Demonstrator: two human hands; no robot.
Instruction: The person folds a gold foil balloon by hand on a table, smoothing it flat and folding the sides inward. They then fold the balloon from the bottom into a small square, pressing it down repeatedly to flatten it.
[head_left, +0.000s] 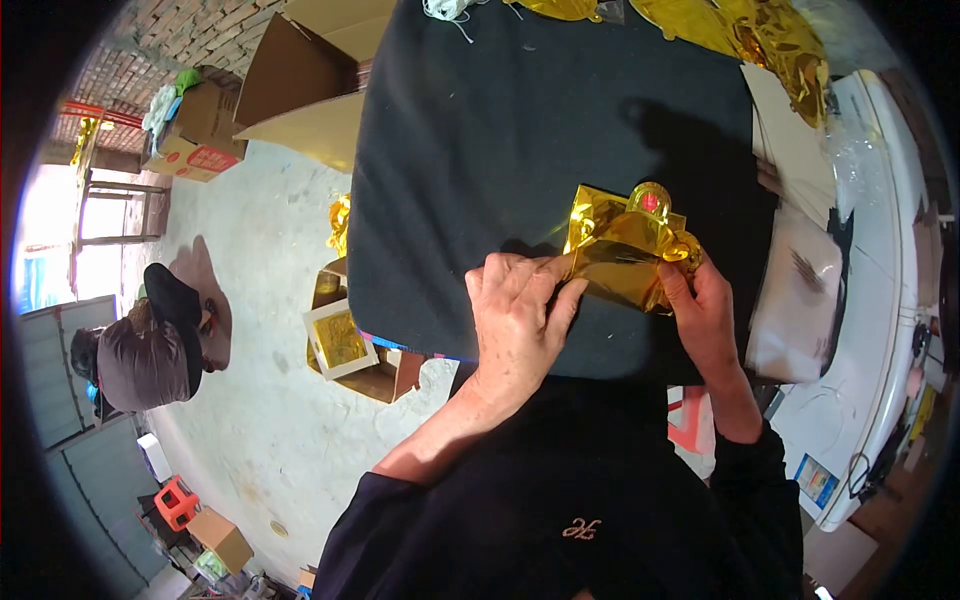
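A folded gold foil piece (pixel 622 262) lies over the black-covered table, its shiny layers creased. At its upper right is a rounded tab with a red mark (pixel 650 202). My left hand (pixel 522 312) pinches the foil's left edge between thumb and fingers. On the other side, my right hand (pixel 702 305) grips the crumpled right end, thumb on top. The fingertips under the foil are partly hidden.
More gold foil (pixel 735 32) lies along the table's far edge, near white string (pixel 448 8). Cardboard boxes (pixel 300 90) stand on the floor at left, and an open box (pixel 385 378) sits beside the table. A person (pixel 150 360) is bent over at far left. A white surface (pixel 870 270) runs along the right.
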